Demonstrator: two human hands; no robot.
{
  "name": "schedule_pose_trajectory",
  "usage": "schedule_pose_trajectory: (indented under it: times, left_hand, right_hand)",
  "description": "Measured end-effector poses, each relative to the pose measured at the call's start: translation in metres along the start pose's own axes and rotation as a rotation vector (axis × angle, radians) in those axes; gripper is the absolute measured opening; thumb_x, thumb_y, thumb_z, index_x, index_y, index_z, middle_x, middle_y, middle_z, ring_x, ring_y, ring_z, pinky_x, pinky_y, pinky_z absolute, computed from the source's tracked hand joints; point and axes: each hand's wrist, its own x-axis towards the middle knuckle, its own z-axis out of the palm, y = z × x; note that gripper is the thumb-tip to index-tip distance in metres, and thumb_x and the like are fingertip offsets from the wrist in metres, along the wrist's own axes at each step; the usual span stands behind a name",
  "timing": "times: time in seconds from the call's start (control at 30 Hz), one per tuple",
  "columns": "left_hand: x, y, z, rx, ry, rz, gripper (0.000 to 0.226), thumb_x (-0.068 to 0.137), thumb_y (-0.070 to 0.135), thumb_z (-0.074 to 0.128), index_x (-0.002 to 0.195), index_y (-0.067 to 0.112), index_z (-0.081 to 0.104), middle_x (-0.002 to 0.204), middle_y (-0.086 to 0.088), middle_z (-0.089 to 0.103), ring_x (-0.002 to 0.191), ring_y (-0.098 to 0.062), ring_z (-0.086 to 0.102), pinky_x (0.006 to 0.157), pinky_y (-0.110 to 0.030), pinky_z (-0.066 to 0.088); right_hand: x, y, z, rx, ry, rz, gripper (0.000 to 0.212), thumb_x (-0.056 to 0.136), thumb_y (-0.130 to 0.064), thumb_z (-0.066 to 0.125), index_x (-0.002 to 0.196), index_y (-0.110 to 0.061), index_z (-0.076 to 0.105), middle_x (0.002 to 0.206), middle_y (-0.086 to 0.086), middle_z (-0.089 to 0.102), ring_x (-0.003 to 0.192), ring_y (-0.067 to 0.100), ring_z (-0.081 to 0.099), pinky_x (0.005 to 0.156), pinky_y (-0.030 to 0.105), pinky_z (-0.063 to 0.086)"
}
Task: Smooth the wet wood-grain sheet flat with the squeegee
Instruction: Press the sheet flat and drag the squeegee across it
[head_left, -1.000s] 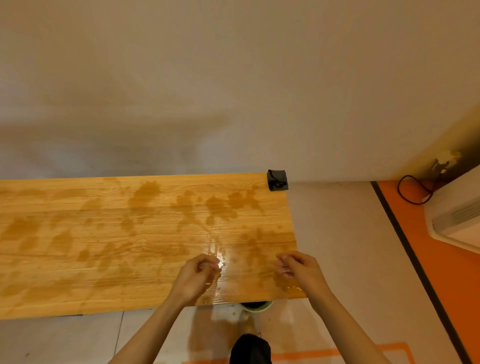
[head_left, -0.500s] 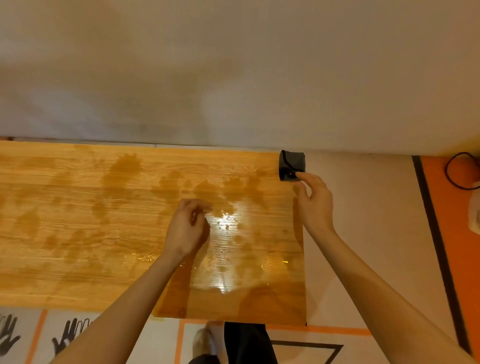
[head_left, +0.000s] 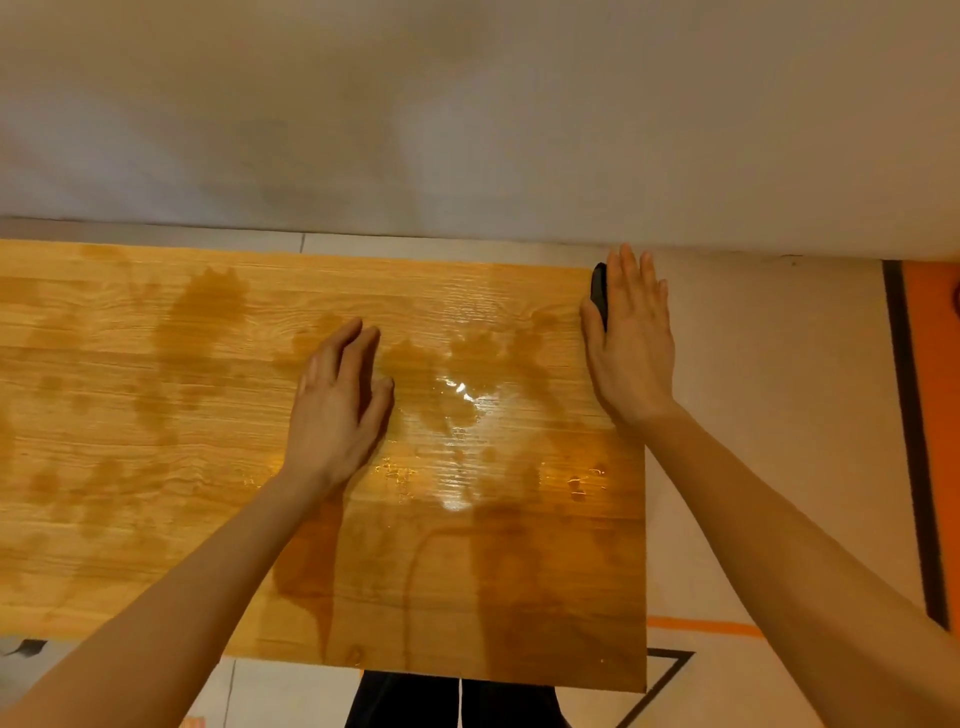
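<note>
Since a moment ago your right hand (head_left: 631, 340) has travelled from the near edge up to the far right corner, and its straight fingers (head_left: 628, 275) now lie flat over the black squeegee (head_left: 599, 291), covering it rather than curling round it. Your left hand (head_left: 337, 400) has slid up too, fingers extended and resting on the wet wood-grain sheet (head_left: 208, 441) near its middle. The sheet lies spread on the floor (head_left: 779, 415) against the wall (head_left: 467, 104), blotched dark with water and glossy between your hands. Mind the grip: wet fingers on a tool you have not yet clasped may slip, and dragging it before your left hand pins the sheet could shift or wrinkle it.
</note>
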Motion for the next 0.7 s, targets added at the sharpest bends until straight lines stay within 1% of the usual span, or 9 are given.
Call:
schedule_pose_trajectory:
  times: [0.13,0.27,0.33,0.4,0.5,0.53,0.6,0.7]
  left_hand:
    - [-0.002,-0.006,0.008,0.073,0.027,0.042,0.058,0.103,0.042,0.037,0.153,0.012,0.037,0.159,-0.007,0.031,0.143,-0.028,0.035,0.116,-0.045,0.029]
    - [-0.002,-0.006,0.01,0.082,0.041,0.042,0.059,0.102,0.042,0.037,0.153,0.012,0.037,0.159,-0.007,0.031,0.143,-0.029,0.035,0.115,-0.046,0.029]
    - [-0.003,-0.006,0.011,0.079,0.049,0.041,0.059,0.102,0.042,0.037,0.153,0.012,0.037,0.16,-0.007,0.031,0.143,-0.028,0.034,0.116,-0.045,0.028]
    - [-0.001,-0.007,0.012,0.077,0.056,0.051,0.06,0.102,0.041,0.037,0.153,0.011,0.037,0.16,-0.007,0.031,0.144,-0.028,0.034,0.116,-0.045,0.028]
    - [0.001,-0.009,0.012,0.08,0.058,0.059,0.06,0.1,0.04,0.04,0.152,0.011,0.038,0.159,-0.008,0.032,0.143,-0.028,0.035,0.115,-0.044,0.028]
    - [0.001,-0.009,0.012,0.078,0.055,0.055,0.06,0.1,0.039,0.041,0.152,0.011,0.039,0.158,-0.008,0.032,0.143,-0.028,0.035,0.115,-0.044,0.028]
    - [0.0,-0.009,0.012,0.074,0.053,0.046,0.06,0.099,0.04,0.041,0.152,0.011,0.039,0.158,-0.008,0.032,0.142,-0.029,0.036,0.115,-0.046,0.029]
    - [-0.001,-0.01,0.013,0.076,0.066,0.064,0.06,0.099,0.039,0.042,0.151,0.009,0.04,0.157,-0.01,0.034,0.141,-0.031,0.038,0.114,-0.047,0.03]
  right_hand:
    - [-0.038,-0.006,0.01,-0.053,0.036,-0.012,0.055,0.105,-0.029,0.032,0.152,-0.005,0.017,0.161,0.011,0.013,0.149,0.024,0.007,0.122,0.043,0.011]
    - [-0.089,-0.011,0.014,-0.071,-0.012,-0.031,0.058,0.104,-0.035,0.024,0.152,-0.004,0.015,0.16,0.011,0.009,0.149,0.024,0.005,0.122,0.038,0.004]
    - [-0.072,-0.011,0.015,-0.076,-0.012,-0.038,0.057,0.104,-0.034,0.023,0.151,-0.002,0.017,0.16,0.013,0.013,0.149,0.026,0.008,0.122,0.04,0.009]
    - [-0.033,-0.017,0.016,-0.111,0.028,-0.055,0.054,0.105,-0.028,0.029,0.15,0.001,0.021,0.158,0.017,0.017,0.148,0.03,0.012,0.121,0.043,0.013]
    - [0.022,-0.034,0.021,-0.073,0.007,0.062,0.054,0.106,-0.026,0.028,0.152,-0.003,0.013,0.161,0.014,0.008,0.149,0.027,0.004,0.122,0.042,0.005]
    - [0.025,-0.037,0.023,-0.064,0.019,0.073,0.054,0.106,-0.027,0.026,0.152,-0.003,0.011,0.161,0.013,0.006,0.149,0.026,0.003,0.122,0.042,0.005]
    - [0.004,-0.038,0.023,-0.061,0.047,0.027,0.055,0.105,-0.03,0.024,0.152,-0.003,0.013,0.161,0.013,0.009,0.149,0.026,0.004,0.122,0.042,0.01]
    - [-0.067,-0.037,0.018,-0.045,-0.032,-0.056,0.056,0.104,-0.031,0.022,0.152,-0.004,0.015,0.161,0.012,0.01,0.149,0.025,0.004,0.122,0.041,0.009]
